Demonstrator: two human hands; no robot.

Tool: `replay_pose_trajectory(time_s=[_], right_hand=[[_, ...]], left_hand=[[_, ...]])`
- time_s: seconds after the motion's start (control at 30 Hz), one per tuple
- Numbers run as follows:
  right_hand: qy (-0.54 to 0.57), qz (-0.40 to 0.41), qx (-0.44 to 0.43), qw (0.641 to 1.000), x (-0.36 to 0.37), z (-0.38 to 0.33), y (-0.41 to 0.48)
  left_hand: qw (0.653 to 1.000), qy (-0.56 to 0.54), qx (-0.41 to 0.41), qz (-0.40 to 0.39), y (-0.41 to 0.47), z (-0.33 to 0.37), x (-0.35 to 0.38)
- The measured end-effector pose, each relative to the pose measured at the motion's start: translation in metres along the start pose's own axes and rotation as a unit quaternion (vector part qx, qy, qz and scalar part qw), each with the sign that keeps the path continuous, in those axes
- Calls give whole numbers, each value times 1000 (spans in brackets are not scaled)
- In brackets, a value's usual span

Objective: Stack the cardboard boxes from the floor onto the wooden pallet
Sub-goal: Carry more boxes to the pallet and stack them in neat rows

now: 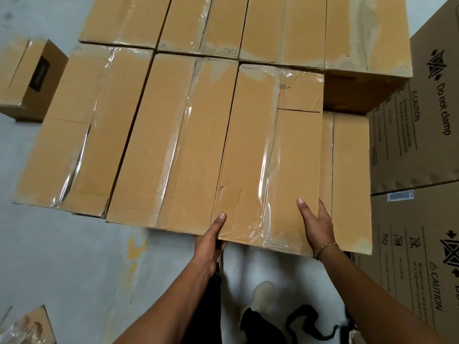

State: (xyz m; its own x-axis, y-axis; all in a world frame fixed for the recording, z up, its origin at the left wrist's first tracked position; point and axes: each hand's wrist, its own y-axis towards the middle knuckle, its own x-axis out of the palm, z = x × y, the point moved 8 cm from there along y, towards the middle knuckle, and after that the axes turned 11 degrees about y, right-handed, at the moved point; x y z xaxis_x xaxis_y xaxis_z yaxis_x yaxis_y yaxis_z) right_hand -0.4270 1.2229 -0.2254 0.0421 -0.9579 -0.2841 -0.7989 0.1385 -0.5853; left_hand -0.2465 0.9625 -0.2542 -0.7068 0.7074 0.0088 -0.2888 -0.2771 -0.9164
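Ideally, with the left hand gripping the box at its 7 o'clock corner and the right hand clasping its 5 o'clock edge atop the stack, both push toward 12 o'clock until it sits flush with the 2 neighbours at 9 o'clock.

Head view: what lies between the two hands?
Between left hand and right hand lies the near end of the cardboard box they grip, crossed by clear tape, seen in the head view.

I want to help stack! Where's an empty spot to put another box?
One gap on top: the lower box between the held box and the printed cartons. Bare floor lies left of the stack. The rest of the top layer is packed tight.
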Motion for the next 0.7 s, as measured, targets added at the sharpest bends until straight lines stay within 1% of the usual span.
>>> replay_pose_trajectory(time_s=[0.13, 0.23, 0.43, 0.5, 0.6, 0.7], right_hand=[[-3, -7, -6, 1000, 1, -1, 0], [-22, -13, -10, 1000, 0, -4, -1], [-99, -41, -52, 993, -3, -28, -14], [-145, -45, -83, 985, -4, -39, -22], [-215, -60, -142, 964, -1, -57, -41], [-236, -103, -181, 949, 12, -75, -69]], left_hand=[[1000, 5, 2, 7, 0, 1, -1], [1000, 16, 6, -5, 0, 2, -3], [998, 66, 21, -14, -13, 11, -26], [997, 64, 38, 19, -20, 16, -41], [990, 62, 67, 110, -41, 23, -72], [975, 96, 115, 164, -68, 35, -96]])
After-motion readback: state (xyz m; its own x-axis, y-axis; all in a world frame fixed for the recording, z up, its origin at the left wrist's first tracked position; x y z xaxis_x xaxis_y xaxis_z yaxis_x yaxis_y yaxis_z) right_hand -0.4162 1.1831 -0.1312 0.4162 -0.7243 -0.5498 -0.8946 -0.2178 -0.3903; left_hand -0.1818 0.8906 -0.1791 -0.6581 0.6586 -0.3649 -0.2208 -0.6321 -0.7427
